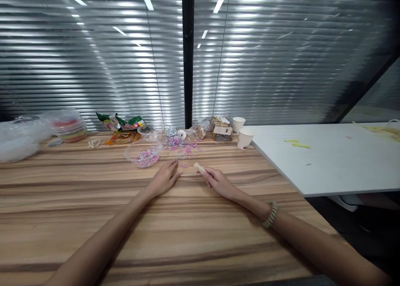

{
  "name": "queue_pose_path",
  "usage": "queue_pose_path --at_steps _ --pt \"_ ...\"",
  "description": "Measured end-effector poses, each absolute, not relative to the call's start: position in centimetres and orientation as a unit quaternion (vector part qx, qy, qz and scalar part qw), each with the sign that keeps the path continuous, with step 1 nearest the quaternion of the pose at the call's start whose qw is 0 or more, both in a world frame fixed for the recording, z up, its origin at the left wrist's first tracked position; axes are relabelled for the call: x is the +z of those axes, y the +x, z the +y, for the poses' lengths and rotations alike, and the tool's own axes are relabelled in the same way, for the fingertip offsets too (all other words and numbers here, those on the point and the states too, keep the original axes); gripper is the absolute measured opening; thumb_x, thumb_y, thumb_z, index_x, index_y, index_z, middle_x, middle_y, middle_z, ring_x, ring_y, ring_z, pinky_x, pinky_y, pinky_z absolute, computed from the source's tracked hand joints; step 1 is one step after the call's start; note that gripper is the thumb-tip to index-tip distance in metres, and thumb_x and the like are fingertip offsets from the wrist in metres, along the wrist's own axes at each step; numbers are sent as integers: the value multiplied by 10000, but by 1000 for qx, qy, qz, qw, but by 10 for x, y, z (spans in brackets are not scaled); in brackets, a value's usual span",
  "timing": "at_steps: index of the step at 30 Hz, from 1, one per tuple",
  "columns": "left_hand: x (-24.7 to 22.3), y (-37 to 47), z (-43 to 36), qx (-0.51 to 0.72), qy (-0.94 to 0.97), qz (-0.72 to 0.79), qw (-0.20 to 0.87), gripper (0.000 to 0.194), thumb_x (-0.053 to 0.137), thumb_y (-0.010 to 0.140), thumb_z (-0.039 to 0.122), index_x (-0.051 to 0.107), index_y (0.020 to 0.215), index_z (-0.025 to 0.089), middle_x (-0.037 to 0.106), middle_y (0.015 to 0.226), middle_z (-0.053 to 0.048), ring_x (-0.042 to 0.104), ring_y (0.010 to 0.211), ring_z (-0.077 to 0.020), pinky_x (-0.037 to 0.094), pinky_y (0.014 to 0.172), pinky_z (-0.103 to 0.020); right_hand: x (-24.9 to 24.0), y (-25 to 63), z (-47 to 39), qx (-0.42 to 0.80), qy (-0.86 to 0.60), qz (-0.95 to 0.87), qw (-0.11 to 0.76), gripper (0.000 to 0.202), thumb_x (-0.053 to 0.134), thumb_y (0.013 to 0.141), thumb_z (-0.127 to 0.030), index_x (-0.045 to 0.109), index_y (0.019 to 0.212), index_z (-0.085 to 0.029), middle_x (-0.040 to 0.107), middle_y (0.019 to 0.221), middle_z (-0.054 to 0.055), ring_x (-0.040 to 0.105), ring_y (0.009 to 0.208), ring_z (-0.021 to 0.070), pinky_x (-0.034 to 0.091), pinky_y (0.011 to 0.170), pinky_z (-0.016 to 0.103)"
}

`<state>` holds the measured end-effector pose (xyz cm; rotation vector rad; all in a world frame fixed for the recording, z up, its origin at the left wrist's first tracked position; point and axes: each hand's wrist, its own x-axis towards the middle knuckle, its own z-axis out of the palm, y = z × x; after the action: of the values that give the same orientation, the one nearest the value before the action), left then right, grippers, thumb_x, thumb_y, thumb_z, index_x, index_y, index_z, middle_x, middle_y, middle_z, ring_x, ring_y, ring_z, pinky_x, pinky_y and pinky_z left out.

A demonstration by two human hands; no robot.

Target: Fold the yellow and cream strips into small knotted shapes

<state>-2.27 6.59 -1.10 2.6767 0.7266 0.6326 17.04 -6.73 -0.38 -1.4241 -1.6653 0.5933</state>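
Observation:
My left hand [163, 179] lies on the wooden table with its fingers stretched out and apart. Its fingertips reach the near edge of a scatter of small pink, purple and blue pieces [186, 149], too small to name. Between the fingers of my right hand [219, 183] is a short, flat, cream-coloured strip [199, 167], its free end pointing up and left. A few pink bits [184, 166] lie on the wood between the two hands. Left of the scatter, a clear plastic bowl [128, 153] holds more of the same coloured pieces.
Behind stand a green snack bag [137, 123], a small wooden model box [222, 130] and two paper cups [245, 139]. Stacked clear tubs [67, 125] and a pale twisted piece [94, 143] are at left. A white table [337, 165] with yellow strips [296, 144] adjoins at right.

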Motion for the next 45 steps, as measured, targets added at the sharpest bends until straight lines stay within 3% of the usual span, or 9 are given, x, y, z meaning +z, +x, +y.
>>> queue_pose_path --at_steps 6,10,13,20,28,37,42,45 --pt "-1 -21 58 339 863 276 251 314 444 797 340 614 997 168 602 1075 -92 533 1020 -218 380 923 -375 -9 172 -65 280 -558 -636 454 370 326 881 -395 545 1010 -126 450 557 -27 430 489 89 365 506 210" --pt "3 -14 49 365 782 317 394 219 554 718 314 663 816 151 676 886 -76 610 849 -210 457 818 -356 -10 170 -65 338 -531 -596 498 495 369 865 -372 269 1303 -162 490 588 -38 446 457 80 394 468 198" --pt "2 -10 44 352 747 308 472 197 618 659 295 642 774 136 678 815 -69 624 783 -196 484 763 -329 -9 170 -66 357 -514 -595 505 556 358 870 -350 146 1357 -187 512 596 -37 451 443 72 400 458 189" --pt "-1 -9 43 335 736 289 513 283 655 633 280 584 862 129 668 728 -50 631 718 -169 496 714 -304 -10 173 -64 356 -504 -628 474 357 340 864 -270 524 1149 -157 520 622 -7 457 467 58 392 477 177" --pt "2 -10 41 363 735 343 458 156 655 612 271 654 680 130 683 756 -69 626 710 -190 492 676 -289 -12 171 -64 321 -514 -644 466 343 366 865 -294 531 1139 -169 528 612 -7 463 469 72 404 489 189" --pt "-8 4 21 373 735 291 485 187 632 653 284 670 758 134 685 817 -73 625 772 -186 484 736 -287 -2 168 -69 241 -562 -679 407 361 455 829 -298 537 1156 -168 613 632 9 510 523 108 415 562 222" --pt "-8 7 15 356 754 258 488 203 618 677 298 670 798 144 682 802 -67 619 744 -173 487 701 -273 2 166 -70 209 -561 -698 392 363 528 786 -303 554 1135 -206 658 934 48 568 698 163 426 677 272" --pt "-6 7 15 353 742 247 513 215 623 673 301 666 806 137 680 803 -70 617 747 -174 486 704 -276 0 166 -69 204 -557 -705 388 300 528 788 -279 598 1071 -207 652 969 42 580 768 172 418 715 270"
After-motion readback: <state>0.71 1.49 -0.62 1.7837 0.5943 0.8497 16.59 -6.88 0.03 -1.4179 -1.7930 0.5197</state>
